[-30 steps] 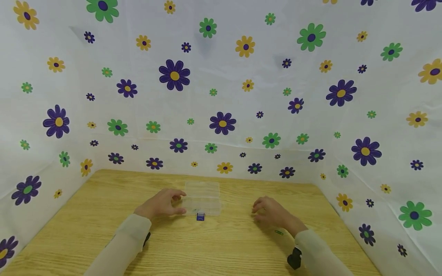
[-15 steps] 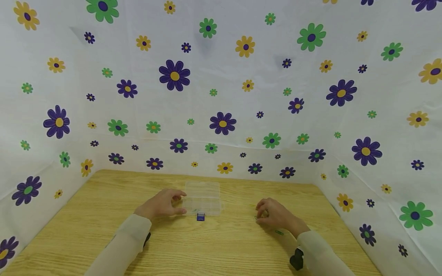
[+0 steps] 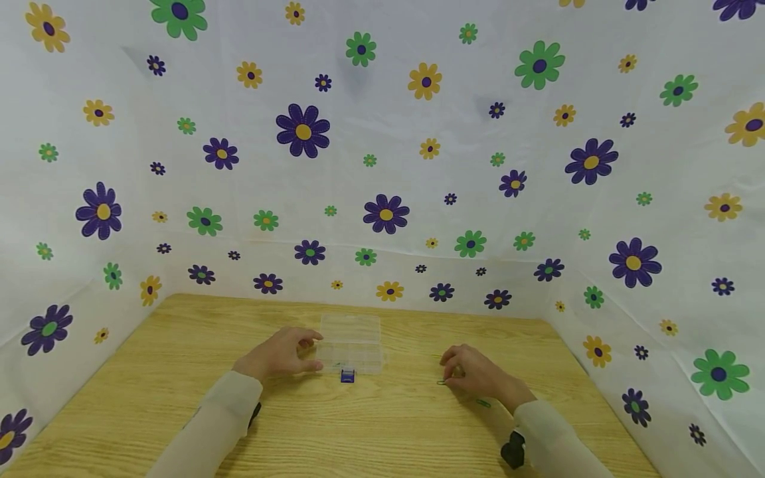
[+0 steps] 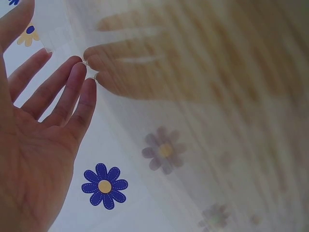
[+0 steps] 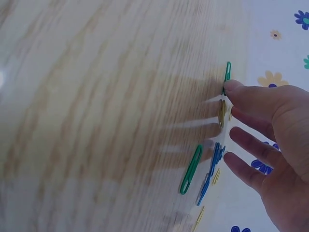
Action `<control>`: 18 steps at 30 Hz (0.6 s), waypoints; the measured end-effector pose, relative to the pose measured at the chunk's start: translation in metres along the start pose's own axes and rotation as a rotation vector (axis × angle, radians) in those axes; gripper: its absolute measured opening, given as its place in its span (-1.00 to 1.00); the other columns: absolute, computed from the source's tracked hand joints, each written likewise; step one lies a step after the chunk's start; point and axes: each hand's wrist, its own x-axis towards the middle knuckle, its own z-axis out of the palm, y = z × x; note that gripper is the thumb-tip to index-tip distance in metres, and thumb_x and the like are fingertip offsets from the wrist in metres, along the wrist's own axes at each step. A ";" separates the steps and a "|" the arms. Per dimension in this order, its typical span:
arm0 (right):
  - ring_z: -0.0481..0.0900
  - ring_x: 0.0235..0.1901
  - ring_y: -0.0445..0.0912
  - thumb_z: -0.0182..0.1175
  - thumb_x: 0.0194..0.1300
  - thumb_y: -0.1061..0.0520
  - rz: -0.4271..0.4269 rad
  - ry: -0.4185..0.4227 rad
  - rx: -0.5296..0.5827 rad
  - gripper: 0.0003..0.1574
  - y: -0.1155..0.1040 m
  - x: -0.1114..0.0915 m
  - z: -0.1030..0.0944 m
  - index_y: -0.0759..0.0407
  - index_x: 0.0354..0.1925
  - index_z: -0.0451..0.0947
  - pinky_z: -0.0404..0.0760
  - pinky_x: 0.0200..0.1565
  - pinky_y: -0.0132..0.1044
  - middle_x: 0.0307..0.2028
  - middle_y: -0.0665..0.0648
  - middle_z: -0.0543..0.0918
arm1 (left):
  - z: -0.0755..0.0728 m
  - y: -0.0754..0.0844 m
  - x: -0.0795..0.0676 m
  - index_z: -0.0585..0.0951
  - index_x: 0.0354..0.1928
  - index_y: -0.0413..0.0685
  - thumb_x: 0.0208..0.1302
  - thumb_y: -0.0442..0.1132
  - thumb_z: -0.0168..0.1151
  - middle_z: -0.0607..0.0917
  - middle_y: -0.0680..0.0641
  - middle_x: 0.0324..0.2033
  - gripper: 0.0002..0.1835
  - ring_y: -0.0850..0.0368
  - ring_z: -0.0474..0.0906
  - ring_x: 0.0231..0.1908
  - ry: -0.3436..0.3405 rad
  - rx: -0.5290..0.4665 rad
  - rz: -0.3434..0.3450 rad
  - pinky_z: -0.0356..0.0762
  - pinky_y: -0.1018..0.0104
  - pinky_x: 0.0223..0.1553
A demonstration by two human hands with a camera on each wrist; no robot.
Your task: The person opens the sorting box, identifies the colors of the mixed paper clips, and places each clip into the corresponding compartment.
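Note:
My right hand [image 3: 475,372] is low over the table, thumb and forefinger at a green paper clip [image 5: 228,72], pinching its near end. Close by its fingers lie another green paper clip [image 5: 191,169], blue paper clips [image 5: 211,171] and yellow paper clips [image 5: 222,113]. My left hand [image 3: 281,352] rests at the left edge of a clear plastic compartment box [image 3: 352,357], thumb and fingers loosely spread, seemingly touching its side. The box's lid stands open toward the back. Small green bits show in a front-left compartment. In the left wrist view, the fingers are relaxed and lightly bent.
A blue latch [image 3: 347,376] juts from the box's front. The wood-grain table [image 3: 370,431] is enclosed by a flower-patterned white cloth [image 3: 382,179] on the back and both sides. Dark wrist gear [image 3: 512,450] hangs under the right sleeve.
My right hand has shifted slightly right and toward me, and a green paper clip has come into view at its thumb tip. The left hand and the box have stayed put.

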 end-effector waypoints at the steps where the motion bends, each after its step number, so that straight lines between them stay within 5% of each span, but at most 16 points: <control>1: 0.61 0.01 0.12 0.44 0.26 0.19 0.002 -0.003 0.000 -0.89 -0.001 0.000 0.000 0.01 -0.41 0.76 0.65 0.10 0.08 -0.01 0.15 0.73 | 0.000 0.000 0.000 0.61 0.27 -0.17 0.15 0.07 0.56 0.70 -0.20 0.16 -0.28 -0.13 0.63 0.11 -0.001 0.002 -0.001 0.56 -0.16 0.27; 12: 0.62 -0.02 0.14 0.44 0.26 0.23 -0.063 0.034 -0.022 -0.84 -0.003 0.000 0.003 0.02 -0.44 0.73 0.67 0.05 0.07 -0.04 0.19 0.72 | 0.000 -0.001 0.001 0.61 0.27 -0.17 0.16 0.10 0.54 0.70 -0.19 0.16 -0.27 -0.12 0.62 0.11 -0.003 0.008 0.008 0.56 -0.15 0.27; 18: 0.62 0.01 0.10 0.42 0.28 0.21 -0.024 0.024 -0.039 -0.81 -0.007 0.004 0.003 0.00 -0.47 0.71 0.64 0.14 0.09 -0.04 0.14 0.72 | 0.000 0.001 0.001 0.61 0.28 -0.15 0.16 0.10 0.54 0.70 -0.18 0.16 -0.28 -0.11 0.63 0.11 -0.004 0.011 0.000 0.56 -0.14 0.27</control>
